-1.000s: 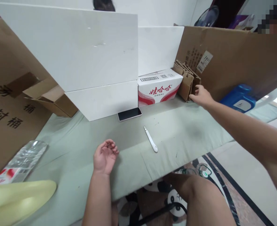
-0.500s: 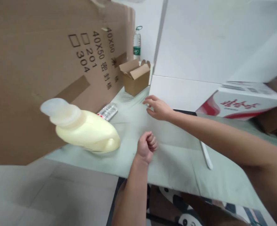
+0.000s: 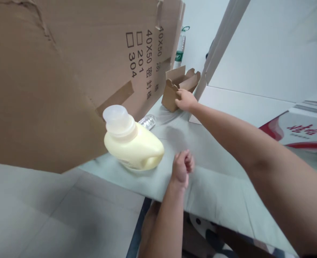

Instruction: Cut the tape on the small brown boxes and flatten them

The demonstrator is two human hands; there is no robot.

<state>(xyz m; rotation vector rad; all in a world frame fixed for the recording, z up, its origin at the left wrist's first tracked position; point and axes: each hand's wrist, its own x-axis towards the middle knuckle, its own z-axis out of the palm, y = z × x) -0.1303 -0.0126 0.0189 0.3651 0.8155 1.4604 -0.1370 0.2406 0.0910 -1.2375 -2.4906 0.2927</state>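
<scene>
At the back of the cloth-covered table stands a small brown cardboard box with its top flaps up. My right hand reaches out to it, fingers curled against its near corner and appearing to grip it. How far the fingertips go round the wall cannot be made out. Nearer to me, my left hand is a closed fist above the table, with nothing visible in it. Left of that fist stands a pale yellow jug-like bottle with a translucent cap and a handle.
A large cardboard sheet or box side with printed characters rises along the left. Behind the yellow bottle lies a clear plastic-wrapped item. A water bottle stands at the back. To the right are white panels and a white-and-red carton.
My right hand has moved forward from above the table to the small cardboard box and now touches it. My left fist stays closed. The view has swung left.
</scene>
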